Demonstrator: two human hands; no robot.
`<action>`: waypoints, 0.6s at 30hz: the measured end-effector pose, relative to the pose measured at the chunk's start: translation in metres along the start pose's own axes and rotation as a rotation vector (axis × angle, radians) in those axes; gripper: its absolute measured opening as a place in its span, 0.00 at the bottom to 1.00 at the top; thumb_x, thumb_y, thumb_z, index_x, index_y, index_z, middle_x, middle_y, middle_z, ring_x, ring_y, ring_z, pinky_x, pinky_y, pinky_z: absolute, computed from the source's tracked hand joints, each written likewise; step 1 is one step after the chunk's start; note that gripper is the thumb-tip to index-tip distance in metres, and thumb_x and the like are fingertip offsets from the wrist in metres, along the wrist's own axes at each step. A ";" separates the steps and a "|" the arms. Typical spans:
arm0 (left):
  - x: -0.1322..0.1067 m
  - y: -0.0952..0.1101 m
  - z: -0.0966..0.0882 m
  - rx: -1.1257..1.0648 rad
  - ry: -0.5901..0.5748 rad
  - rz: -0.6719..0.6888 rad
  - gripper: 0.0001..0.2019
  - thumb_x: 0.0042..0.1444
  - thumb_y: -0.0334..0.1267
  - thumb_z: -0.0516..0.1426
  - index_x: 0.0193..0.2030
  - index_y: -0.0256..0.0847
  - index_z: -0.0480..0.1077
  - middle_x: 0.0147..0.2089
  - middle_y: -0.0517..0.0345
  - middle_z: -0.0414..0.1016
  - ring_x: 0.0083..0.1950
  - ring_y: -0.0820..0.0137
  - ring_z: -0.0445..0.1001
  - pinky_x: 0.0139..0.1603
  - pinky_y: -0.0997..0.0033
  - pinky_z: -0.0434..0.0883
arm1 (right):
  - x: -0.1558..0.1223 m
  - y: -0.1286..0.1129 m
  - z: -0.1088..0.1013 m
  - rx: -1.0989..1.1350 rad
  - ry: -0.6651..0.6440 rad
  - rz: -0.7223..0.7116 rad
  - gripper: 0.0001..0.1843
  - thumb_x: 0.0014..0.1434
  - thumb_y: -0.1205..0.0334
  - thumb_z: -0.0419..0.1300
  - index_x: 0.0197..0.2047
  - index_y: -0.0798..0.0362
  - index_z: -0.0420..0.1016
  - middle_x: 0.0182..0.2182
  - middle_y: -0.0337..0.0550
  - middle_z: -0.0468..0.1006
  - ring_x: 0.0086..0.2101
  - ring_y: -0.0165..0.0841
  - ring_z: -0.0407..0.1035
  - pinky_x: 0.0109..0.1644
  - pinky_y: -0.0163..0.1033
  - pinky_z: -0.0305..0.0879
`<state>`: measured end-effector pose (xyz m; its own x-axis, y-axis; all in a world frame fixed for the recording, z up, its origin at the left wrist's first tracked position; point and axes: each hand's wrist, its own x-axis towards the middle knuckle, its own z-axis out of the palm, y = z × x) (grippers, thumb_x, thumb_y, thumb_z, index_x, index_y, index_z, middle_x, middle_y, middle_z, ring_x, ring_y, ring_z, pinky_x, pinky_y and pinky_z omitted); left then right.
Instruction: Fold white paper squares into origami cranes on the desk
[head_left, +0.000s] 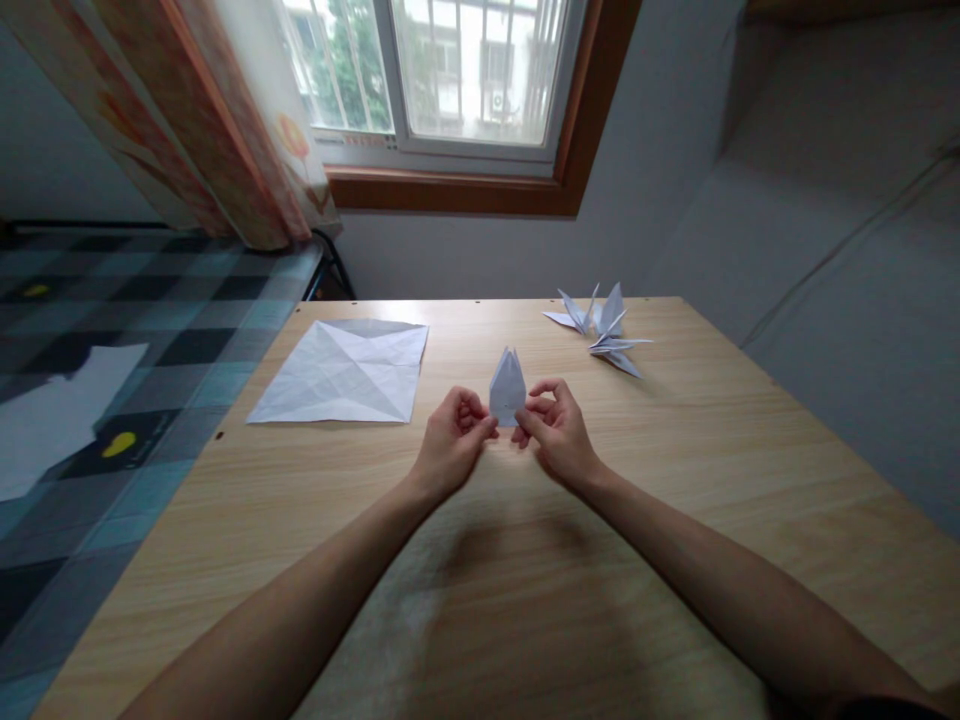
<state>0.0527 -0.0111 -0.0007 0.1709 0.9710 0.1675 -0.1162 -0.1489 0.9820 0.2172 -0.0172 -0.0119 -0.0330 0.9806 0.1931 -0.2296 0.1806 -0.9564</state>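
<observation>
A small piece of folded white paper (508, 385) stands between my hands, its split tip pointing up and its broad end down. My left hand (456, 435) pinches its lower left corner between thumb and fingers. On the other side, my right hand (553, 428) grips the lower right edge, thumb on the front face. Beyond my right hand, folded paper cranes (611, 335) lie close together on the table. To the left of my left hand is a creased square sheet of white paper (349, 375), spread flat.
The light wooden table (675, 560) reaches back toward the wall under a window (472, 75). At the left is a bed with a checked cover (45, 590), where torn white paper (67, 410) lies. A patterned curtain (202, 130) hangs beside the window.
</observation>
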 end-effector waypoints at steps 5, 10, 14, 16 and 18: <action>-0.001 -0.001 -0.001 0.013 -0.012 0.004 0.13 0.50 0.35 0.62 0.41 0.41 0.65 0.32 0.65 0.72 0.29 0.75 0.76 0.33 0.74 0.71 | -0.001 -0.002 -0.002 -0.049 -0.026 -0.023 0.16 0.55 0.51 0.67 0.39 0.49 0.66 0.23 0.31 0.74 0.20 0.28 0.71 0.26 0.35 0.68; 0.000 0.002 -0.005 0.119 -0.062 0.048 0.04 0.51 0.33 0.58 0.34 0.39 0.73 0.32 0.58 0.76 0.36 0.69 0.76 0.40 0.69 0.71 | 0.000 -0.001 -0.008 -0.086 -0.086 -0.007 0.15 0.62 0.51 0.57 0.31 0.53 0.77 0.26 0.40 0.77 0.28 0.31 0.71 0.34 0.38 0.68; 0.000 0.003 -0.007 0.165 -0.067 0.116 0.08 0.54 0.35 0.56 0.29 0.38 0.76 0.36 0.55 0.77 0.40 0.68 0.74 0.44 0.69 0.70 | 0.001 0.001 -0.007 -0.145 -0.066 -0.040 0.11 0.55 0.54 0.65 0.29 0.53 0.77 0.28 0.40 0.77 0.31 0.32 0.70 0.37 0.37 0.67; 0.000 0.001 -0.005 0.132 -0.057 0.075 0.07 0.53 0.38 0.59 0.29 0.37 0.74 0.32 0.57 0.75 0.34 0.71 0.72 0.37 0.71 0.69 | 0.001 0.004 -0.005 -0.095 -0.032 -0.028 0.12 0.49 0.56 0.70 0.31 0.52 0.72 0.27 0.37 0.76 0.29 0.30 0.70 0.34 0.35 0.67; 0.000 -0.002 -0.002 0.085 -0.015 0.039 0.08 0.49 0.37 0.64 0.30 0.38 0.69 0.28 0.61 0.71 0.30 0.73 0.69 0.32 0.74 0.67 | 0.001 0.006 -0.003 -0.030 0.007 -0.018 0.17 0.47 0.57 0.72 0.34 0.50 0.68 0.28 0.34 0.75 0.27 0.28 0.70 0.32 0.33 0.66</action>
<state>0.0513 -0.0108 -0.0027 0.1821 0.9613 0.2067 -0.0395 -0.2029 0.9784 0.2183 -0.0153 -0.0183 -0.0218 0.9777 0.2088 -0.2012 0.2002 -0.9589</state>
